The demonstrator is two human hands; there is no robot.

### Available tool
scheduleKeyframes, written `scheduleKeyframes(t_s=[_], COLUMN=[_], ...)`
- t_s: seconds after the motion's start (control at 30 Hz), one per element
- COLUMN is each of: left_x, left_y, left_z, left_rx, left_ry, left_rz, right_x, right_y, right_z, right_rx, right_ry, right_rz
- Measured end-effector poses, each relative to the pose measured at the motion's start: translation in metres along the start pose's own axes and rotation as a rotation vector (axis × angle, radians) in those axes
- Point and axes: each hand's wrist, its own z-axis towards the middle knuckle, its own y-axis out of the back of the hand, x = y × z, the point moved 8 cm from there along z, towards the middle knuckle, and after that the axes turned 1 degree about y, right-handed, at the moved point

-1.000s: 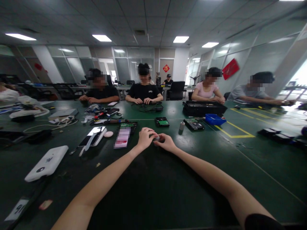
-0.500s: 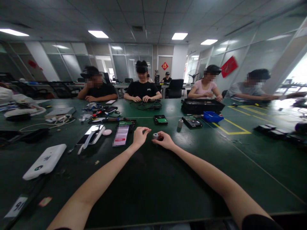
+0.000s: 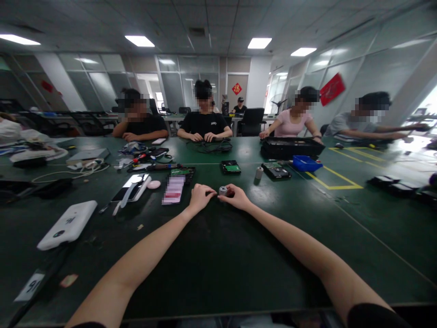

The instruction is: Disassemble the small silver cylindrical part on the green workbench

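My right hand (image 3: 238,197) grips a small grey metal cylinder (image 3: 223,191) between thumb and fingers, its round top facing up. The cylinder stands upright at the table surface. Just left of it is my left hand (image 3: 200,196), with thumb and fingertips pinched together close to the cylinder's side. Whatever the left fingertips hold, if anything, is too small to make out. A second grey cylinder (image 3: 259,172) stands upright farther back on the right. Behind my hands lies a hard drive (image 3: 231,167) with a green circuit board, and another hard drive (image 3: 276,171) rests beside the second cylinder.
Left of my hands lie a phone (image 3: 174,189), a round pink object (image 3: 154,184) and a white device (image 3: 68,225). A blue tray (image 3: 307,162) and a black case (image 3: 292,148) sit back right. Several people sit across the green table (image 3: 218,255).
My left hand has come closer to the cylinder, its fingertips lowering beside it. My right hand keeps its grip. Across the table, the person in pink has moved both arms outward around the black case.
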Motion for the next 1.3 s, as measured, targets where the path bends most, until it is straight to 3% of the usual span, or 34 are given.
scheduleKeyframes(t_s=[0.2,0.47,0.9,1.3], left_x=[-0.024,-0.05,-0.046,-0.027], left_y=[0.013,0.01,0.002,-0.006], left_z=[0.001,0.0,-0.002,-0.006], left_rx=[-0.115,-0.078,-0.079,-0.152], left_ry=[-0.058,-0.115,-0.121,0.009], left_rz=[-0.096,-0.195,-0.21,-0.231], right_x=[0.003,0.002,0.003,0.004], right_y=[-0.001,-0.001,0.0,0.0], right_z=[0.001,0.001,0.001,0.001], right_rx=[0.012,0.03,0.024,0.013], right_ry=[0.022,0.019,0.036,0.035], right_rz=[-0.022,-0.024,-0.046,-0.03])
